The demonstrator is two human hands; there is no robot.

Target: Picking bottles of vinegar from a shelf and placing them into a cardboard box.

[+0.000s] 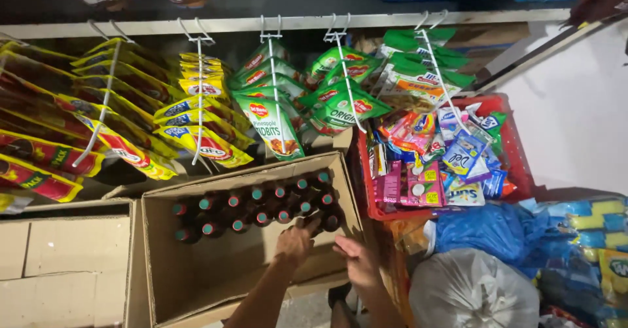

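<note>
1. Dark glass bottles with teal and red caps [261,207]: stand upright in tight rows at the far end of an open brown cardboard box [196,269]. Packed shoulder to shoulder against the back wall, likely so they brace one another; the near half of the box floor is bare.

2. Left hand [296,241]: reaches into the box from the near side, fingers curled down onto the nearest bottle at the right end of the rows. Whether it fully grips the bottle cannot be told; the fingertips are hidden behind the knuckles.

3. Right hand [356,259]: rests on the right wall of the box near its front corner, fingers loosely spread and holding nothing, apparently steadying the box.

4. Yellow and red sauce sachets [118,125]: hang in overlapping strips from white wire hooks [199,92] clipped to the shelf edge above, so each fans out facing the aisle.

5. Green foil pouches [327,92]: hang from neighbouring hooks, directly above the far edge of the box.

6. Red plastic crate [517,151]: sits just right of the box, filled with loose mixed small sachets in pink, blue and white.

7. Blue plastic bag [484,230] and white plastic bag [471,289]: lie bundled in front of the crate.

8. Closed flat cardboard carton [59,262]: lies just left of the open box.
</note>
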